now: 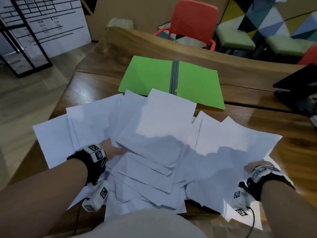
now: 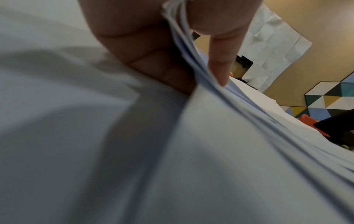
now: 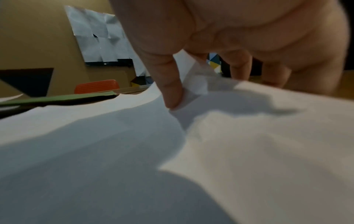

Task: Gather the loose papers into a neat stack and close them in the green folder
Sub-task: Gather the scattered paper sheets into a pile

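Several loose white papers [image 1: 164, 127] lie fanned across the wooden table [image 1: 267, 124], overlapping one another. Beyond them the green folder [image 1: 149, 74] lies open and flat, its near edge tucked under the top sheets. My left hand [image 1: 116, 150] reaches into the pile from the left; in the left wrist view it [image 2: 201, 81] pinches a thin bundle of sheets [image 2: 249, 136]. My right hand [image 1: 250, 167] is at the right edge of the pile, fingers hidden by lifted sheets. In the right wrist view its thumb [image 3: 172, 94] presses on a sheet [image 3: 268, 121] while the fingers curl behind its edge.
A black laptop [image 1: 295, 83] sits at the table's right. A raised wooden ledge [image 1: 154, 43] runs behind the folder, with a red chair [image 1: 192, 23] beyond it. The table's left edge drops to the floor [image 1: 25, 100]. Some sheets overhang the near edge by my body.
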`<action>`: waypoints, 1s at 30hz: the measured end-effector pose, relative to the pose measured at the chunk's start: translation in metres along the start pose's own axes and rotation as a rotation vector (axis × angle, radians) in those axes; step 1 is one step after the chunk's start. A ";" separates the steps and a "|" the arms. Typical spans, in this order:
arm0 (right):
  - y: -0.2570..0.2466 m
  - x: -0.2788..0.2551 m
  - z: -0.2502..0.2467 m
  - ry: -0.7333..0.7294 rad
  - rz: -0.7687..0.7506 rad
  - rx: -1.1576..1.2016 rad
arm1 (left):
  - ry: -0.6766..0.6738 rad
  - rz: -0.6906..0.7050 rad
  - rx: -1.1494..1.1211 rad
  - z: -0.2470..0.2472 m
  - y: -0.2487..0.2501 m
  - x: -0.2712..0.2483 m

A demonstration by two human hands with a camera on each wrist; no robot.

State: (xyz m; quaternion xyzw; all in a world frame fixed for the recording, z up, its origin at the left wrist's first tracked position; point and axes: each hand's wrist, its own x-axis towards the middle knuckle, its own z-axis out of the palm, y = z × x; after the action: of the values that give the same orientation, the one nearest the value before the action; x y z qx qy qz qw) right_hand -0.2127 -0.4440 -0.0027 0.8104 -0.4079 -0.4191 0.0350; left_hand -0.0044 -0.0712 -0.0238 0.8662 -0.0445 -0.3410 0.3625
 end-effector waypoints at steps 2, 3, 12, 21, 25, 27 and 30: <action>-0.007 0.000 -0.004 -0.002 0.071 0.153 | -0.008 -0.002 0.008 -0.001 0.000 0.000; -0.012 -0.002 -0.010 0.029 0.035 0.206 | -0.009 -0.006 0.007 -0.002 -0.001 0.000; -0.009 0.032 0.019 0.070 0.121 0.358 | -0.018 -0.033 0.046 -0.001 0.006 -0.004; -0.004 0.000 0.008 0.128 0.174 0.845 | 0.005 -0.076 0.036 -0.002 0.009 -0.009; 0.019 -0.010 -0.014 0.351 0.228 1.114 | -0.003 -0.081 0.034 -0.001 0.009 -0.008; 0.039 -0.022 -0.032 0.527 0.195 1.219 | 0.000 -0.080 0.044 0.001 0.011 -0.010; 0.067 -0.037 -0.059 0.752 0.036 1.369 | 0.000 -0.062 0.038 0.000 0.016 -0.015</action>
State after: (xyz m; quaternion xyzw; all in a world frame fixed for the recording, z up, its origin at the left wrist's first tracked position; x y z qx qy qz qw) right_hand -0.2246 -0.4801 0.0865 0.7325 -0.5494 0.2292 -0.3302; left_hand -0.0131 -0.0785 -0.0052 0.8739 -0.0242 -0.3512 0.3353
